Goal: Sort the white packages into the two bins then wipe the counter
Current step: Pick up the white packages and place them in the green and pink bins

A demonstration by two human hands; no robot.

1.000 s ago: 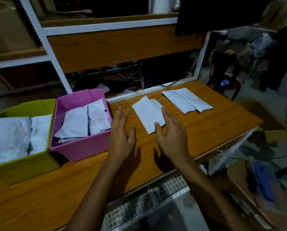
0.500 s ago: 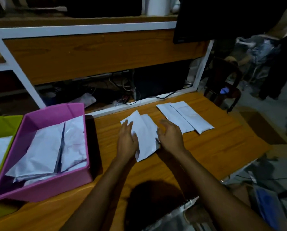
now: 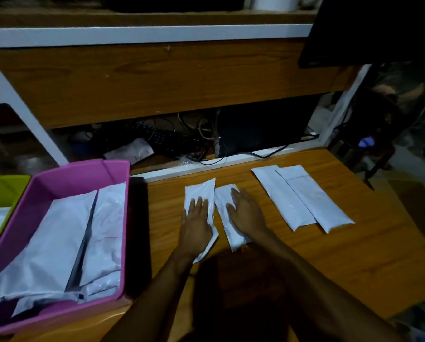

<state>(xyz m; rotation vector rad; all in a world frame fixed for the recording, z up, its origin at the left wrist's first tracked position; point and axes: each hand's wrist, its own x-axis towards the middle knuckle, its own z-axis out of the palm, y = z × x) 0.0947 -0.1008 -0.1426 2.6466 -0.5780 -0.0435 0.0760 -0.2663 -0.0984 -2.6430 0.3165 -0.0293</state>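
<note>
wood-grain surface; glossy pink plastic bin with crinkled white packages; green bin at far left. two flat slim packets lie side by side. left hand and right hand press flat, fingers spread, on two smaller pouches.

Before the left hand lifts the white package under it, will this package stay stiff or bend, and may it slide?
The package under the left hand looks like a thin plastic bag, slightly puffed, so it will probably bend when lifted by one end. Its smooth surface on the wooden counter suggests it slides easily. It seems light and unlikely to roll.
</note>
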